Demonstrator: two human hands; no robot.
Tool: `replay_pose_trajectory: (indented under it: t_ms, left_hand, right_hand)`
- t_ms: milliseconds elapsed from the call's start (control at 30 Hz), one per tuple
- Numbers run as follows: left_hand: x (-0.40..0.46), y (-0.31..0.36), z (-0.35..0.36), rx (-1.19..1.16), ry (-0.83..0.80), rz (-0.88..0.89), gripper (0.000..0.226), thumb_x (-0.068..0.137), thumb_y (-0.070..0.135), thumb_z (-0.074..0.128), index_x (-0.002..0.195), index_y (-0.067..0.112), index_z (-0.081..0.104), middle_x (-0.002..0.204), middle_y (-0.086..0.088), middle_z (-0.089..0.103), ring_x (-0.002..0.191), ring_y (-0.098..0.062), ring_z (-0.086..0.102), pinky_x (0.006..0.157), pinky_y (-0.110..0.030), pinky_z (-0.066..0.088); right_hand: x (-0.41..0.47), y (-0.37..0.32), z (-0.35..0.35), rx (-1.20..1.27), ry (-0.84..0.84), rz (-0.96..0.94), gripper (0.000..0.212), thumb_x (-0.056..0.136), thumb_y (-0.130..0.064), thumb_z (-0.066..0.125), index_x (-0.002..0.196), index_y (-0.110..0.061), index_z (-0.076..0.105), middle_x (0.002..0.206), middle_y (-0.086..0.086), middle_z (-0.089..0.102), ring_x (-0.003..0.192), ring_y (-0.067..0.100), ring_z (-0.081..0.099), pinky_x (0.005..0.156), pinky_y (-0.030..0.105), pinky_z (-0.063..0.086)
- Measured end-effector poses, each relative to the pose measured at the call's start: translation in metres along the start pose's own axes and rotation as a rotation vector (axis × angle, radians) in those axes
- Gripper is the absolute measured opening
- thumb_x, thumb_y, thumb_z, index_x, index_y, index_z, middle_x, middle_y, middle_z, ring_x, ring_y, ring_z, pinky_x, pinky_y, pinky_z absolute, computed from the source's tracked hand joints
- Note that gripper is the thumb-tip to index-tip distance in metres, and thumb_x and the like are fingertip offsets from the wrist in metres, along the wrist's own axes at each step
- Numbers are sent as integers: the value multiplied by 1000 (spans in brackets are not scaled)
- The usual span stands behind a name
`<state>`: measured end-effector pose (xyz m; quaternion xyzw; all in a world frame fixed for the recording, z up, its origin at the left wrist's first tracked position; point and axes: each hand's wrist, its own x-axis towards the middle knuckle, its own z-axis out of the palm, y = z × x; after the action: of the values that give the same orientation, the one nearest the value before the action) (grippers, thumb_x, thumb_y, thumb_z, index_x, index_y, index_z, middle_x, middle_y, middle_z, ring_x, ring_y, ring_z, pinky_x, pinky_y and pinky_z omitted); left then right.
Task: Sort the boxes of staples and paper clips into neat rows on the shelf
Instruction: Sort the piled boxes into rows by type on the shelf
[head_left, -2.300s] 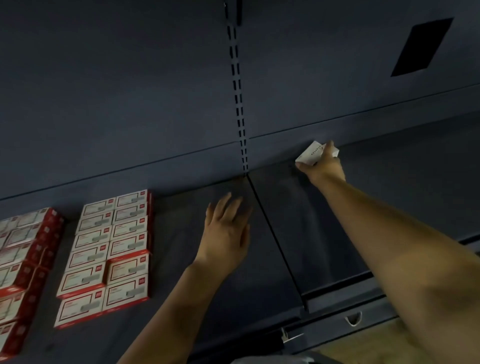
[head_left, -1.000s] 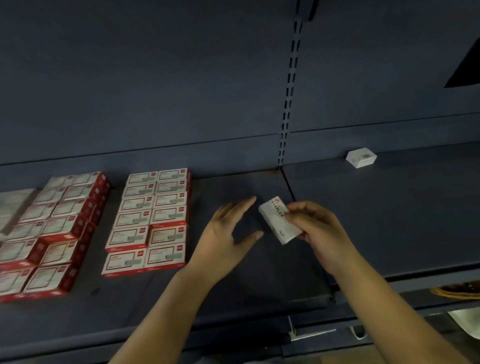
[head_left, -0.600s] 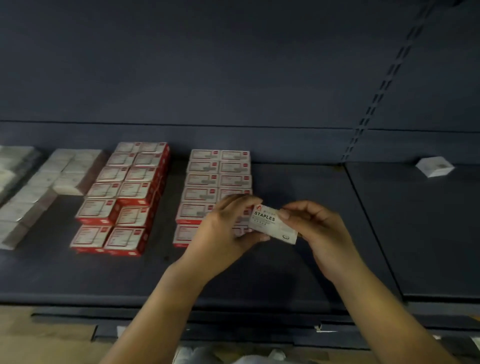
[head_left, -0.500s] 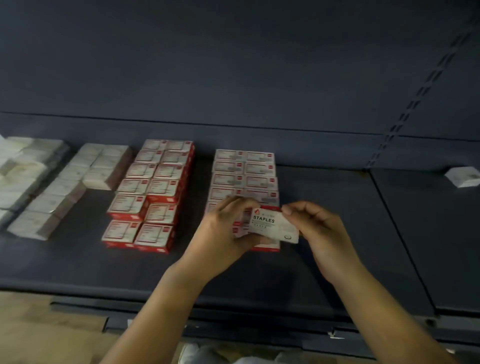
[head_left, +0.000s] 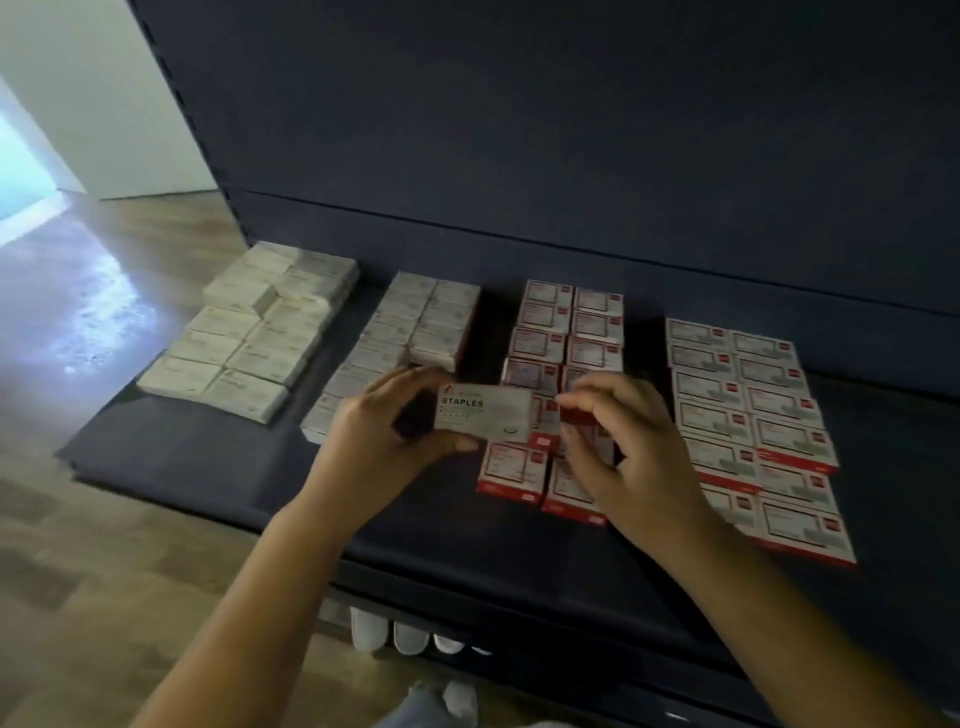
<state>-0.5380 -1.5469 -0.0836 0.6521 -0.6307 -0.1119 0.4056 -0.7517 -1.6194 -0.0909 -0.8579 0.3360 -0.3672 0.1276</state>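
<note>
White staples box (head_left: 483, 413) held above the shelf (head_left: 171, 441), pinched at its left end by the left hand (head_left: 384, 447), thumb below and fingers on top. Right hand (head_left: 623, 452) just beside its right end, fingers curled; cannot tell whether touching. Underneath and behind, red boxes (head_left: 563, 332) and pale boxes (head_left: 421, 317) in rows. Bare strip along the front edge.

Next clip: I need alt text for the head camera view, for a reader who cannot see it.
A person's left hand holds a white box marked STAPLES above a dark shelf, with the right hand close beside it, fingers curled. Beneath them, white boxes lie in neat rows on the left and red-and-white boxes on the right.
</note>
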Motion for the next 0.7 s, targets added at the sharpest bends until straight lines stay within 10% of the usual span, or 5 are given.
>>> replay_pose_trajectory:
  t_ms: [200, 533, 700]
  left_hand:
    - [4, -61, -64, 50, 84, -24, 55, 62, 31, 80, 110, 9, 66, 106, 3, 60, 97, -1, 51, 82, -5, 35]
    - [46, -170, -106, 459, 137, -28, 46, 72, 29, 73, 109, 2, 67, 104, -18, 68, 101, -40, 59, 85, -51, 46]
    - [63, -193, -98, 498, 126, -30, 11, 76, 13, 75, 87, 10, 76, 126, -23, 56, 120, -48, 44, 96, -62, 32]
  right_hand:
    - [38, -53, 58, -54, -56, -117, 31, 85, -24, 48, 104, -6, 66, 104, 8, 59, 101, 25, 54, 86, 40, 47]
    - [61, -82, 99, -74, -136, -151, 29, 83, -27, 49, 96, -9, 68, 102, 5, 60, 102, 19, 51, 82, 42, 50]
    - [64, -72, 98, -89, -177, -158, 30, 82, -31, 52, 99, -13, 67, 109, 2, 59, 110, 16, 46, 88, 42, 47]
